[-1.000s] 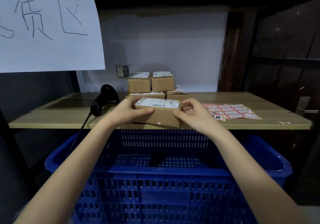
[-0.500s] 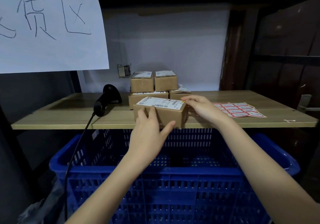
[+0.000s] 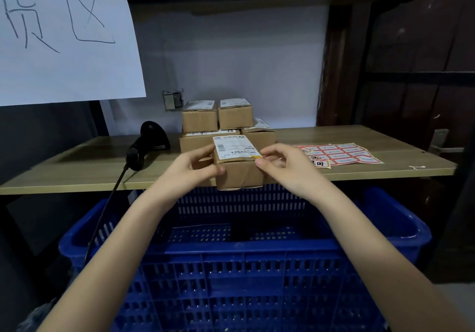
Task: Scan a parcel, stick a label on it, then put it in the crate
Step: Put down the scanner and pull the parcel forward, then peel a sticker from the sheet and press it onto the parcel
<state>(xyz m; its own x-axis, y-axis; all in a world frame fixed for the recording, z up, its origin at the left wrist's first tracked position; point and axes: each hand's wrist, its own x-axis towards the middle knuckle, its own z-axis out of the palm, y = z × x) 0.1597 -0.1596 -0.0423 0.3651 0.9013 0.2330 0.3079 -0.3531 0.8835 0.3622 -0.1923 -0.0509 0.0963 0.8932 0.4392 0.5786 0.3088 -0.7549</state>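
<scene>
Parcel (image 3: 239,167) sits clamped between your left hand (image 3: 191,168) and right hand (image 3: 288,166), over the worktop (image 3: 77,172) edge. Hold that grip steady, barcode up; the scanner (image 3: 146,144) lies left of it, the crate (image 3: 257,267) below.

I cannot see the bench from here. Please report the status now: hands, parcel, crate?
Left hand and right hand both grip parcel at shelf edge, above blue crate. Small yellow sticker at its shipping label corner. Crate looks empty, path clear.
</scene>
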